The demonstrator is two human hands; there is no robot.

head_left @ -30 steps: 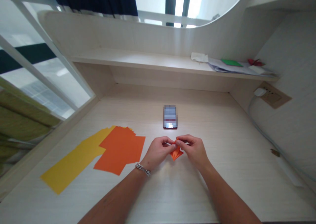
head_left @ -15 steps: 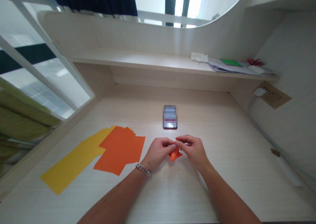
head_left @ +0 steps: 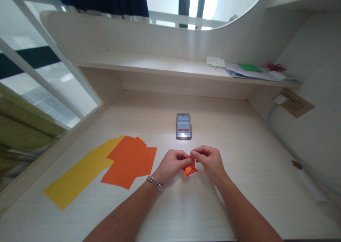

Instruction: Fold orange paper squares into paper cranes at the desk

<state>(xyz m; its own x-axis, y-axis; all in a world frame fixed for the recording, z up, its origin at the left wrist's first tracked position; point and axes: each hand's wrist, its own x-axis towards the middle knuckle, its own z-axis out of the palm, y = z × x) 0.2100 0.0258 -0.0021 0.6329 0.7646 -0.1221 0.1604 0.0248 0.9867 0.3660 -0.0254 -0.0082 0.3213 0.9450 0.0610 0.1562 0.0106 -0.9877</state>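
Observation:
A small folded piece of orange paper (head_left: 190,169) is held up between my two hands, its pleated, pointed end facing me. My left hand (head_left: 173,164) pinches it from the left, thumb on top; a chain bracelet is on that wrist. My right hand (head_left: 210,159) pinches the paper's upper right edge between thumb and fingertips. The fingers cover the far part of the folded paper. To the left lie overlapping orange sheets (head_left: 131,163) on the desk, partly over a fanned row of yellow sheets (head_left: 77,174).
A phone (head_left: 183,126) lies on the desk (head_left: 149,110) beyond my hands. The shelf (head_left: 160,65) above bears papers, a green sheet (head_left: 249,68) and a red folded piece (head_left: 276,67). On the right wall, a plug with a grey cable (head_left: 279,140) sits in a socket (head_left: 298,103).
My right fingertips have shifted slightly up and right, away from my left thumb, so more of the folded orange paper shows. My left hand keeps its pinch, moved very slightly right.

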